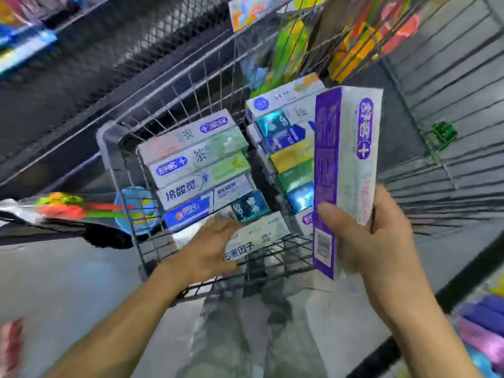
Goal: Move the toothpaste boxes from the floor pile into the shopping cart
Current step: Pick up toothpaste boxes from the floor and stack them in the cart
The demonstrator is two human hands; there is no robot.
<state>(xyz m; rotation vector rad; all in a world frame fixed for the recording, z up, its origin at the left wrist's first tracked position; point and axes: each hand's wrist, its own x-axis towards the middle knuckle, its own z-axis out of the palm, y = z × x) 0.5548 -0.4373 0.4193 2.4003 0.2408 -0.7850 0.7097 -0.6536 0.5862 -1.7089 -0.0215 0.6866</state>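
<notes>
Grey floor (pixel 68 282) (stocked shelves (pixel 24 47) nearby)

My two hands, left (pixel 210 245) and right (pixel 381 236), one box in each, one wire cart (pixel 109 137) at twelve o'clock, roughly fifteen boxes (pixel 196 159) stacked inside

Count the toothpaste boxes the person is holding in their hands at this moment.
2. The left hand holds a white box low at the cart's near end; the right hand grips a purple-and-white box upright above the cart. More could be hidden behind it.
</notes>
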